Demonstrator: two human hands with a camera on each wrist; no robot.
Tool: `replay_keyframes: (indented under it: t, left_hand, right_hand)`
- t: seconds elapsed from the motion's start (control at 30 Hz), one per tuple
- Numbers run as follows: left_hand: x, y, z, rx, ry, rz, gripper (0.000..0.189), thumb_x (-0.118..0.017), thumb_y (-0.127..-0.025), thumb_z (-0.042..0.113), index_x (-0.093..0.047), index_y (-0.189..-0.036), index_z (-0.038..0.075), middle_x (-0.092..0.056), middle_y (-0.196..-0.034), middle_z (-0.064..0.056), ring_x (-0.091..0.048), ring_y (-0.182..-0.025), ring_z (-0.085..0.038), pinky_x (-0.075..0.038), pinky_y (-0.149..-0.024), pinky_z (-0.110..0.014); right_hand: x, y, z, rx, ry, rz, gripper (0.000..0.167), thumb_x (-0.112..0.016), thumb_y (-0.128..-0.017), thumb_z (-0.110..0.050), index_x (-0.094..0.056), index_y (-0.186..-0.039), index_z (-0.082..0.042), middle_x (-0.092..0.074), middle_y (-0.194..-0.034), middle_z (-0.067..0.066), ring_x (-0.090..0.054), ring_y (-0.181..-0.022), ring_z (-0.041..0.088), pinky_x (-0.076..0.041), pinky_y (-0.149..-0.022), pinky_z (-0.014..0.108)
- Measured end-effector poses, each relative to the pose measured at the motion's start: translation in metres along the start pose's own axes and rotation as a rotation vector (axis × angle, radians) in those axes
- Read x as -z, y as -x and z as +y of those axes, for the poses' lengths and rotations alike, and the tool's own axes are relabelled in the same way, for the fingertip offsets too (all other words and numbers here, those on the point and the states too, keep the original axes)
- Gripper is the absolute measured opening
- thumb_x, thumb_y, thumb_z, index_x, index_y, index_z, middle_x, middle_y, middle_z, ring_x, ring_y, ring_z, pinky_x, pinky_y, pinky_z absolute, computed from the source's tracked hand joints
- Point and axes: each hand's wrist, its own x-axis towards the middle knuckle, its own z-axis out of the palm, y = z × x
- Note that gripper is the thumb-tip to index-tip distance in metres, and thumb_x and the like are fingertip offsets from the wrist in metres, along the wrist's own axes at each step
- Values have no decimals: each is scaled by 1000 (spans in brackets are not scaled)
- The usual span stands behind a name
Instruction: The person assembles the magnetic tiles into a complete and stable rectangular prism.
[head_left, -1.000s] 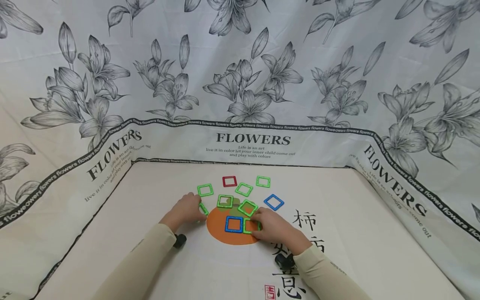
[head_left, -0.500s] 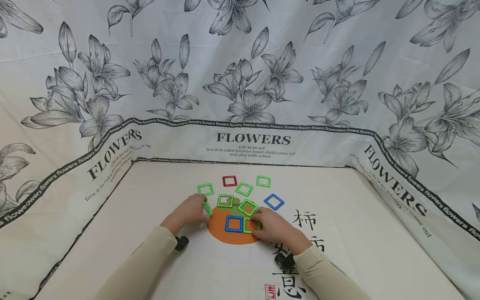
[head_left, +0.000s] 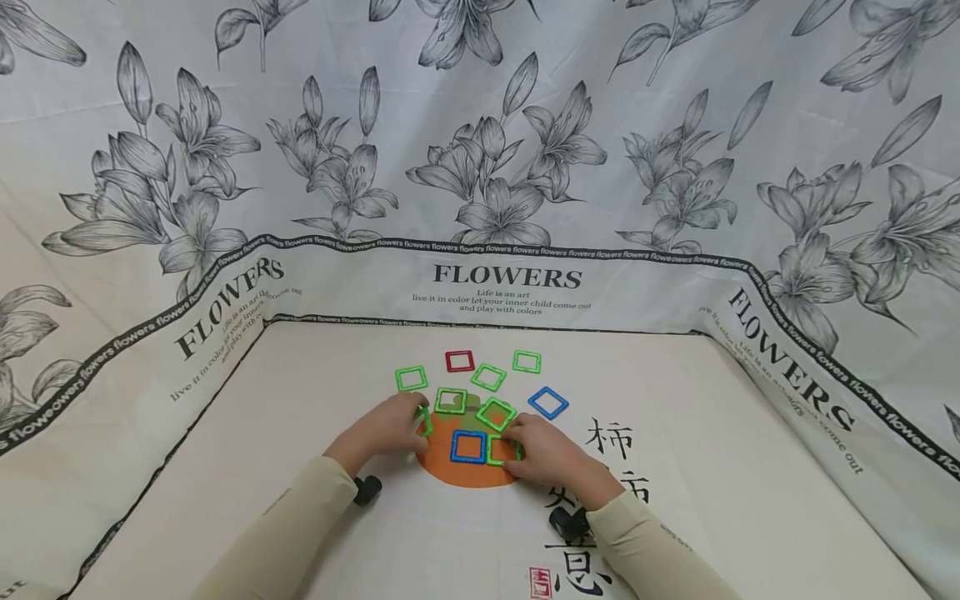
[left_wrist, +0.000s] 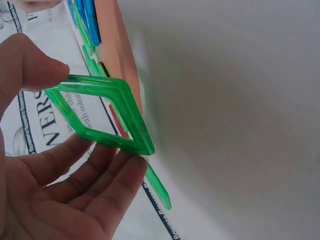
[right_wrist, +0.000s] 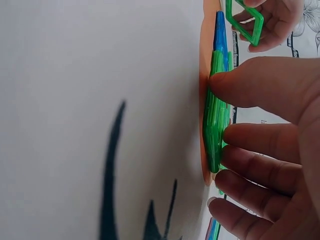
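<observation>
My left hand (head_left: 382, 427) pinches a green square magnetic tile (left_wrist: 131, 107), an open frame, between thumb and fingers. In the left wrist view the thumb is on its upper edge and the fingertips are under the lower one. That tile is held up on edge, left of the laid-out tiles. My right hand (head_left: 551, 457) grips another green tile (right_wrist: 214, 117), thumb on one side and fingers on the other. This second tile lies at the right side of a blue tile (head_left: 453, 447), edge against edge. The fingers partly cover it in the head view.
Beyond the hands, several green tiles (head_left: 412, 387), a red tile (head_left: 460, 371) and a second blue tile (head_left: 539, 411) lie flat. The cloth carries an orange persimmon print (head_left: 472, 477) and black characters (head_left: 611, 437). A flowered curtain (head_left: 510, 292) encloses the back and sides.
My left hand has moved a little to the right with its green tile, closer to the blue tile. The right hand and the tiles lying flat have stayed put.
</observation>
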Motion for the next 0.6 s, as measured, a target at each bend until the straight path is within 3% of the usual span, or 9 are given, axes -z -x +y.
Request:
replay_keyframes:
  t: [0.6]
  left_hand:
    - [-5, 1, 6, -82, 99, -12, 61, -78, -70, 20, -54, -125, 8, -62, -109, -2, -55, -99, -20, -52, -89, -36]
  right_hand:
    - [-1, -1, 0, -8, -8, 2, 40, -72, -84, -27, -69, -117, -4, -61, -118, 6, -56, -107, 21, -49, -94, 40]
